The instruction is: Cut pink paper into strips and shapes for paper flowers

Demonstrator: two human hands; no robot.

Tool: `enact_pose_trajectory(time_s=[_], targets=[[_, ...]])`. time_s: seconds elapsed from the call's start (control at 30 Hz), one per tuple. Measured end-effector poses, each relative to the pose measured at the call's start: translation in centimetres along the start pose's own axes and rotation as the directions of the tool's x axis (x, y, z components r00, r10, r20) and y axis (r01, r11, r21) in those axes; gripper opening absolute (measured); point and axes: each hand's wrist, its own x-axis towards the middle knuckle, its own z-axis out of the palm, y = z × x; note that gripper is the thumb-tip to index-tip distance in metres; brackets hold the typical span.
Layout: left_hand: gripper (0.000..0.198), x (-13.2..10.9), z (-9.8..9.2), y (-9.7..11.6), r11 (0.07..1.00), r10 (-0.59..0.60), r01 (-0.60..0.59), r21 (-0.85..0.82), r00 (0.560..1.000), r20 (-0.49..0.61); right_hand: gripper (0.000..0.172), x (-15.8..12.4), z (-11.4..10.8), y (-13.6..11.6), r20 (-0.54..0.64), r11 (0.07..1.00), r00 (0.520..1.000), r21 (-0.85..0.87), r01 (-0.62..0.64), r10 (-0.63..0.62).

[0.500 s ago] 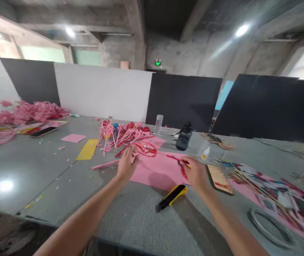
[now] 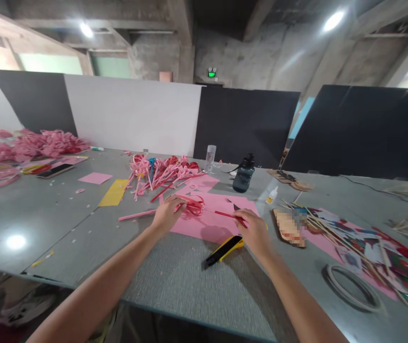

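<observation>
My left hand rests on the edge of a pink paper sheet, its fingers closed on a bundle of red and pink paper loops. My right hand is pinched on the end of a thin red strip that runs left toward the loops. A yellow and black utility knife lies on the grey table just below my right hand. A long pink strip lies left of my left hand.
A heap of pink and red paper flowers sits behind the sheet, with a dark bottle, a clear glass and a glue bottle. Sticks and coloured scraps and a tape ring lie right. More pink flowers and a phone lie far left.
Both hands shifted slightly; my left hand has closed on the looped bundle and drawn it onto the pink sheet. My right hand now pinches the red strip lower. The view tilted a little.
</observation>
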Motion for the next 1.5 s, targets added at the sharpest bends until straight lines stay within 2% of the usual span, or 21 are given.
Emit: enact_pose_trajectory(time_s=[0.3,0.87,1.07,1.17,1.23,1.37,1.5], targets=[[0.013,0.0,0.1,0.1,1.0,-0.024,0.024,0.002,0.999,0.044,0.019,-0.3,0.1,0.6,0.022,0.999,0.999,-0.01,-0.048,0.048],[0.007,0.2,0.5,-0.4,0.967,-0.213,0.194,-0.167,0.971,-0.104,0.024,-0.3,0.0,0.8,0.079,0.988,0.985,-0.045,-0.15,0.153],[0.012,0.9,-0.9,-1.4,0.943,-0.316,0.273,-0.191,0.915,-0.25,0.025,-0.2,-0.4,0.6,0.056,0.977,0.976,-0.049,-0.208,0.21],[0.024,1.2,-2.4,-2.8,0.93,-0.368,0.333,-0.157,0.867,-0.336,0.024,-0.4,-0.7,0.9,-0.005,0.96,0.962,-0.054,-0.273,0.273],[0.027,1.2,-3.1,-3.6,0.923,-0.384,0.367,-0.117,0.851,-0.357,0.024,-0.5,-0.9,1.3,-0.054,0.944,0.944,-0.052,-0.327,0.324],[0.024,1.0,-3.1,-4.4,0.93,-0.358,0.367,-0.026,0.889,-0.286,0.03,-0.5,-1.1,1.9,-0.108,0.913,0.909,-0.029,-0.406,0.401],[0.02,0.7,-2.5,-3.8,0.95,-0.299,0.31,0.035,0.937,-0.18,0.03,-0.4,-1.1,1.9,-0.121,0.895,0.888,0.008,-0.446,0.444]])
